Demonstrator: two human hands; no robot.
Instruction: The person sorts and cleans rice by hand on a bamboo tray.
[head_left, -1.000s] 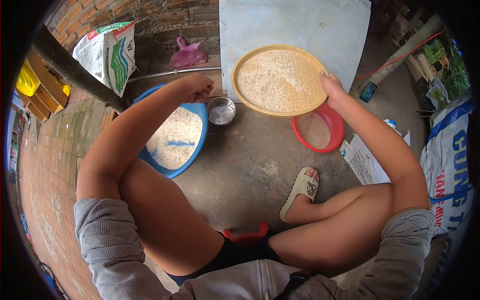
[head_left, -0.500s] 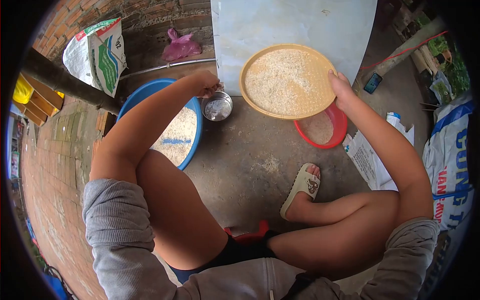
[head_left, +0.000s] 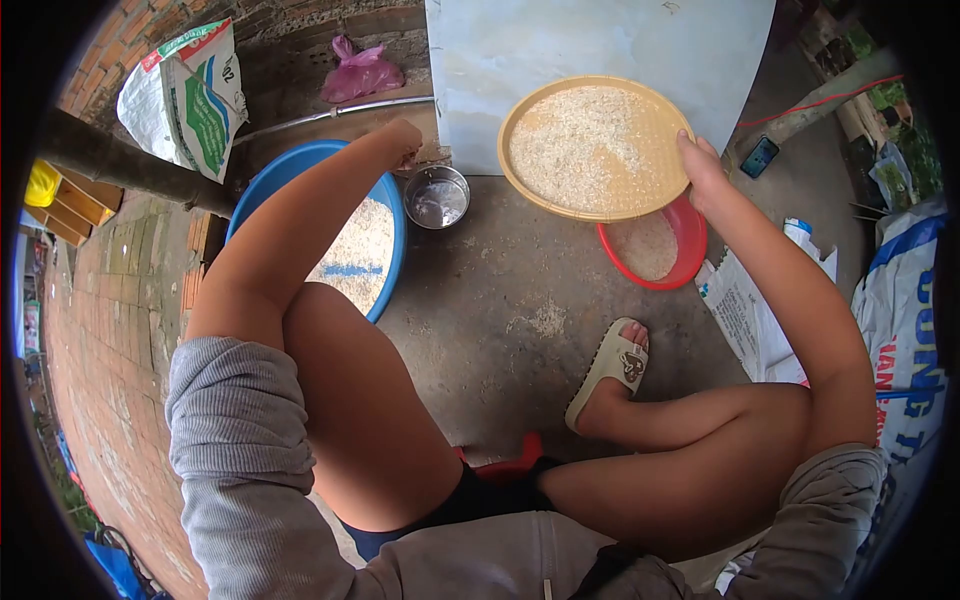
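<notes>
My right hand [head_left: 703, 172] grips the right rim of a round woven winnowing tray [head_left: 667, 150], which carries a spread layer of pale, rice-like grains [head_left: 580, 145]. The tray hangs partly over a red basin [head_left: 690, 262] that has grain in it. My left hand [head_left: 403, 142] is closed, fingers curled, over the far right edge of a large blue tub [head_left: 398, 235]; anything in it is hidden. Pale grain [head_left: 362, 250] fills much of the tub, where a blue strip shows. Close to that hand, a metal bowl [head_left: 437, 197] stands on the floor.
A white board [head_left: 590, 40] stands behind the tray. A printed sack [head_left: 190, 100] and a pink plastic bag [head_left: 362, 75] lie by the brick wall. At right are a phone [head_left: 760, 156] and large sacks [head_left: 910, 340]. Scattered grains [head_left: 545, 318] dot the concrete floor.
The view has shifted slightly. My left hand has moved a little left, away from the metal bowl. The tray in my right hand has moved slightly to the right.
</notes>
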